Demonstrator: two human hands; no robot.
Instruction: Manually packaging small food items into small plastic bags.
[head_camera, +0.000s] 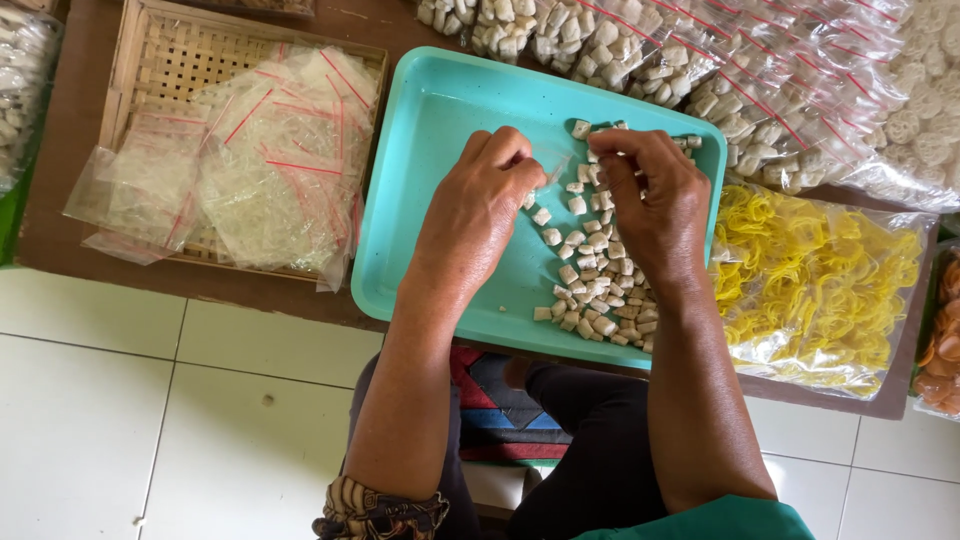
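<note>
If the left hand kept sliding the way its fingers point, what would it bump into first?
The left hand points up and to the right across the teal tray. It would probably first meet the loose pale pieces near its fingertips, or the right hand just past them. Depth is hard to judge here.

Left hand (478, 215): curled over the turquoise tray (430, 180), fingertips pinching a small clear bag (556, 170).
Right hand (650, 200): over the tray, fingers bent onto the pale cracker pieces (595, 290) heaped there.
Surface (70, 130): brown, low above white floor tiles (120, 420).
Left of tray: woven basket (160, 60) of empty red-striped bags (270, 150).
Right: bag of yellow noodle crackers (810, 280).
Top: filled bags (720, 70).
</note>
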